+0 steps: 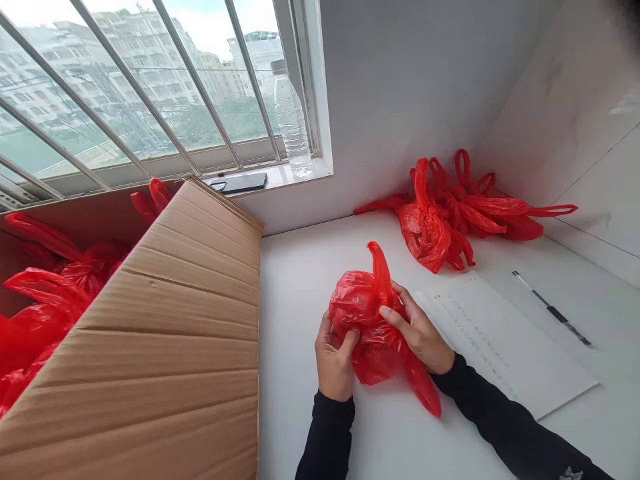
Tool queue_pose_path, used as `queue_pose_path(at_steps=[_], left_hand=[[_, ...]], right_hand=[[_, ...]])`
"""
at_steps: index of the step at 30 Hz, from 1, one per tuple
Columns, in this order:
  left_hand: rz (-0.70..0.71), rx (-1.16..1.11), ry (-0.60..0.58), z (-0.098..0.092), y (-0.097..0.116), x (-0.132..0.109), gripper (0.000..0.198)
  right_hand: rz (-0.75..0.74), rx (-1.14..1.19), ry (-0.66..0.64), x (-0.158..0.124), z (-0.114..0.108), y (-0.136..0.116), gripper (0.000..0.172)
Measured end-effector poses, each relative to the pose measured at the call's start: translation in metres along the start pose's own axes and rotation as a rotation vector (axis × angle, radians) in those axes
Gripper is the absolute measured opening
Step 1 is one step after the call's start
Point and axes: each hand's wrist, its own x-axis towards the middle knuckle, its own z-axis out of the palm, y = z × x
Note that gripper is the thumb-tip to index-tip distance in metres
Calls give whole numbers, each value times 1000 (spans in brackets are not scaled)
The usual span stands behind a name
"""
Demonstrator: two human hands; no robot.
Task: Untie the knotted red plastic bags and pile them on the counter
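Observation:
A knotted red plastic bag (pixel 377 360) is held just above the white table, its contents hidden by the crumpled film. My left hand (pixel 335 360) grips its left side, thumb pressed on the front. On the right, my right hand (pixel 417 330) has its thumb near the knot and its fingers behind the bag. One twisted handle sticks up from the bag and another end hangs down at the lower right, beside my right wrist.
A cardboard box (pixel 190 320) with more red bags (pixel 47 300) stands left. Tied red bags (pixel 430 233) lie by the wall. Paper (pixel 480 327) and a pen (pixel 550 310) are right. On the sill are a bottle (pixel 291 123) and a phone (pixel 243 183).

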Motion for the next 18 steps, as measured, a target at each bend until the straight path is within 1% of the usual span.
queue_pose_path(at_steps=[2,3,5,8,11,15,18], left_hand=[[10,-30,60,-2,0,1,43],[15,-41,85,-3,1,1,44],[12,-61,102,-2,2,1,47],[-27,-71,26,1,4,1,51],[-35,-16,-70,4,5,0,51],[-26,63,-168,6,8,-1,50],[-42,83,-252,8,12,-1,52]], right_hand=[[68,-4,-58,0,0,4,65],[95,-2,-88,0,0,6,70],[117,5,-126,0,1,7,71],[81,35,-100,1,0,6,58],[17,75,-21,2,-2,2,50],[-75,100,64,0,-3,-2,48],[-82,99,70,-3,-1,-4,49]])
